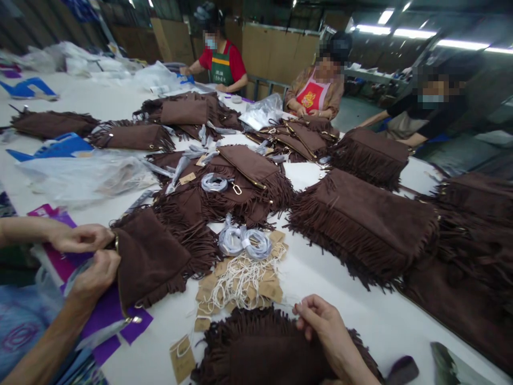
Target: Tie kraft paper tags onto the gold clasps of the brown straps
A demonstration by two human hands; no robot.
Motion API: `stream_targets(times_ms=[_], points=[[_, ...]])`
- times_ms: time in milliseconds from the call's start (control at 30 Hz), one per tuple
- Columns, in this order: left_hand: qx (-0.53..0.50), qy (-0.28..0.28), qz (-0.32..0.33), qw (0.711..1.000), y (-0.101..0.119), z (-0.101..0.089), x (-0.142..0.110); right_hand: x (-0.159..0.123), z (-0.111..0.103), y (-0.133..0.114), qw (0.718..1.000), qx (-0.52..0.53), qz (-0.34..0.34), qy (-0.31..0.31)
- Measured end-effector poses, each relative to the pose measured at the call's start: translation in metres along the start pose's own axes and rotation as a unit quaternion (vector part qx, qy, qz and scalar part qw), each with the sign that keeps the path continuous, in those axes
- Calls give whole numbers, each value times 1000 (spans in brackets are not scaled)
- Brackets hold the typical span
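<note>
My right hand (pixel 323 326) is over a dark brown fringed bag (pixel 272 353) at the bottom of the head view. Its thumb and forefinger pinch a thin white string near the bag's upper fringe. My left hand is out of the picture. Just beyond the bag lies a heap of brown cardboard tags (pixel 270 289) with tangled white strings (pixel 240 278). A single tag (pixel 183 357) with its string rests to the left of the bag. Two coils of wrapped strap (pixel 245 242) sit against the far side of the heap.
At left, a co-worker's two hands (pixel 94 262) hold another fringed bag (pixel 154 256) by its zipper edge. Stacked fringed bags (pixel 364 219) stand at right, more bags (pixel 248 171) in the middle. Clear plastic (pixel 96 174) lies far left. Several people work across the table.
</note>
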State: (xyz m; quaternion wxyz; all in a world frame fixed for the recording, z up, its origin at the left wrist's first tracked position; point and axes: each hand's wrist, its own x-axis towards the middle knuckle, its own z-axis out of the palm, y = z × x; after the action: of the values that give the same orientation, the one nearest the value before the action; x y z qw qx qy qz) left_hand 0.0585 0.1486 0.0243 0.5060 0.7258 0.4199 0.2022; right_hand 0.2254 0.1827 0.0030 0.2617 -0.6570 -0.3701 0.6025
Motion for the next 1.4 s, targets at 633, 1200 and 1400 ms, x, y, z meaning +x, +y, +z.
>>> stream_targets(times_ms=[633,1200,1400], points=[[301,-193,263,896,65,97,39,-240,-92,64,905,278,-17,321],[522,-368,209,740,143,184,29,-257,-114,157,906,107,-97,398],[582,-400,135,695,150,220,24,-237,-98,164,898,257,-94,343]])
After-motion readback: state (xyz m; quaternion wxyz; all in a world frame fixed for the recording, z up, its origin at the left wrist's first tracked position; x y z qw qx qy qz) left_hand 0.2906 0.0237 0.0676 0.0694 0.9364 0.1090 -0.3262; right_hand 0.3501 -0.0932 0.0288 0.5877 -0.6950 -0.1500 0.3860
